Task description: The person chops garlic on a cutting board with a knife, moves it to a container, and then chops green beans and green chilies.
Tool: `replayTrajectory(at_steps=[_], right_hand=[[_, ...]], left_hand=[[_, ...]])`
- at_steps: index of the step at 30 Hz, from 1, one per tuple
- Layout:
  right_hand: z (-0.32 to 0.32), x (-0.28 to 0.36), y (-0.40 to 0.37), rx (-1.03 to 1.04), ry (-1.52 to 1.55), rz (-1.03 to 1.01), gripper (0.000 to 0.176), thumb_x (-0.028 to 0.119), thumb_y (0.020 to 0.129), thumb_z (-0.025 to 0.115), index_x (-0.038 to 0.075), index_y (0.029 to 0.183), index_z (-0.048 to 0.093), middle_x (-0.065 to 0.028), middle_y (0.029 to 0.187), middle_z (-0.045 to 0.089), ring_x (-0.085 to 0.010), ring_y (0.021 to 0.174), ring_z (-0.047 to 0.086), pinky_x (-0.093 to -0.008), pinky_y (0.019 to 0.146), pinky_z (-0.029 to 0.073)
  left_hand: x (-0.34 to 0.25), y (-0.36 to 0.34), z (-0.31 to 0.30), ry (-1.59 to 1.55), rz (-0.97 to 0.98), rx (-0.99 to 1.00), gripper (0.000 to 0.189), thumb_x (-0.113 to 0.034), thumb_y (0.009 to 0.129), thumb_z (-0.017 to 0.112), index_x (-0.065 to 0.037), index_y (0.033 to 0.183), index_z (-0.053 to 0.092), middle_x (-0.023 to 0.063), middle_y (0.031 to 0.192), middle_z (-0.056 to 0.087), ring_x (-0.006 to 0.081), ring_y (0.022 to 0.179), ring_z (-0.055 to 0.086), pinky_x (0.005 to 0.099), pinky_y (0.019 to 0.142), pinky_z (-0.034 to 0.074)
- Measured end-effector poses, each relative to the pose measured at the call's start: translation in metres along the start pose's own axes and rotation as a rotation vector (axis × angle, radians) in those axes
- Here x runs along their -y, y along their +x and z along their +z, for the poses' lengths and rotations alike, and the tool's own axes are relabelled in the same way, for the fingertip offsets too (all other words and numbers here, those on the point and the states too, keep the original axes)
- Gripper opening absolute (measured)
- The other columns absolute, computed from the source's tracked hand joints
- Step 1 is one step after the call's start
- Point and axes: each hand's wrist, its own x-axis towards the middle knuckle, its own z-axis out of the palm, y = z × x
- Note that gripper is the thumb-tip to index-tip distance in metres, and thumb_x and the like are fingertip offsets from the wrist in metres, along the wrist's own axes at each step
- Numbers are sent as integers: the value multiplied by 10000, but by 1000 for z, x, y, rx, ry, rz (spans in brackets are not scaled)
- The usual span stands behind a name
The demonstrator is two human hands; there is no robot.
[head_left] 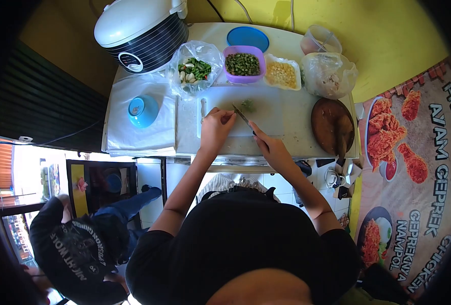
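Over the white cutting board (266, 114), my right hand (272, 150) grips a knife (242, 116), its blade pointing up and left. My left hand (217, 129) is pinched at the blade's left side, on something too small to make out. A small pile of chopped green pieces (248, 105) lies on the board just beyond the blade. Behind the board stand a purple container (244, 77) of cut green vegetables, a white tray (282, 85) of pale yellow pieces, and an open plastic bag (180, 87) with green chillies and garlic cloves.
A blue bowl (143, 111) sits upside down on white sheets at left, below a rice cooker (141, 35). At right are a round brown board (332, 126) with a dark tool, a plastic bag (328, 76) and a clear tub (321, 40). A person (78, 244) is at lower left.
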Motion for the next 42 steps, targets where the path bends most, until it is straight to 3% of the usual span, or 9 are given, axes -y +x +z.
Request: replayTrajectory(at_steps=[2,9,11,18,20,27,29,35,42], right_hand=[[-1,-1,1,21,-32,-41,518,187,963,488,277,1447,328,-218,591,530,-369,522,565,-416,547,454],[11,-7,3,-39,-200,-152,617,124,924,498,267,1476,263,-188,600,568,-352,518,580,-434,524,470],[13,0,1,16,-468,-82,730,62,856,531,267,1490,232,-148,596,579,-308,492,586,-414,475,475],[21,8,2,66,-689,-38,824,12,791,551,269,1498,214,-113,585,573,-267,475,589,-393,444,475],[25,5,5,45,-562,-10,693,60,863,525,253,1479,273,-158,547,541,-332,460,552,-442,484,454],[18,-8,9,-5,-254,-125,667,82,895,507,249,1485,244,-203,607,564,-333,501,592,-452,510,458],[14,-7,3,-2,-148,-95,547,137,951,469,232,1463,303,-214,611,523,-315,483,556,-420,522,438],[8,-7,-7,-14,125,-36,478,174,976,463,227,1440,361,-153,562,397,-234,468,393,-318,529,392],[6,2,-2,15,119,-50,494,166,974,463,251,1447,345,-148,553,378,-228,455,389,-317,520,390]], left_hand=[[-2,1,-1,-12,-8,2,165,-90,799,702,25,918,707,125,803,651,182,668,636,296,639,501],[-1,0,-2,7,10,7,172,-87,796,698,21,929,706,130,802,647,198,677,641,305,653,507],[0,0,-2,9,10,4,171,-87,796,697,22,928,705,130,802,648,198,679,644,303,655,508],[-3,1,-4,-6,-18,2,162,-61,778,702,28,913,703,126,806,652,200,697,655,303,661,513],[-3,1,-5,-11,-19,9,161,-60,776,702,28,911,704,126,805,652,202,700,657,304,662,513],[0,1,-9,-13,17,34,162,-98,788,696,19,900,704,143,807,644,233,708,664,317,668,528],[-1,1,-9,0,-5,41,162,-97,785,698,18,899,705,143,805,643,231,707,664,316,666,528],[-3,-3,-6,-50,-29,-6,153,-98,787,702,27,874,702,138,798,642,225,680,662,310,651,527],[-2,-3,-8,-7,-8,-2,159,-100,787,701,36,870,698,140,806,644,228,681,665,310,651,527]])
